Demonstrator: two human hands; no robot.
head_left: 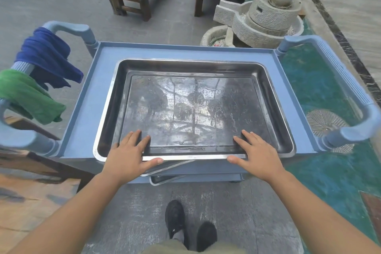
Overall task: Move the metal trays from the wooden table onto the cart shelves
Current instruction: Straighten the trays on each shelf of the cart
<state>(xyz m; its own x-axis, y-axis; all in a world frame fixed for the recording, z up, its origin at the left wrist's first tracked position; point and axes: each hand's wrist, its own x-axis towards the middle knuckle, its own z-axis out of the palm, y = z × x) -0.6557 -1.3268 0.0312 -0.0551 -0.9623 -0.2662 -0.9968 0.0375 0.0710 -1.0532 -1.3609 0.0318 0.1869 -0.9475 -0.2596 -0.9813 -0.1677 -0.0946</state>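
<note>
Metal tray [193, 107] at the cart's [82, 121] near edge

It sat on the cart's top shelf. The left grip [128, 155] and right grip [257, 155] lay flat-fingered over its near rim, apparently clasping nothing. Left unpushed it could slide off, and a skewed lower tray [168, 168] jutting beneath might snag.

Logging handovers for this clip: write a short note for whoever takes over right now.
Both open: left hand and right hand, fingers flat inside the top tray, thumbs at its near rim.
That tray lies on the cart top shelf; corners of a second tray and third tray poke out below.
Done: at least three trays on the cart.
Left: let go; check the wooden table, mostly out of view, for more.
</note>
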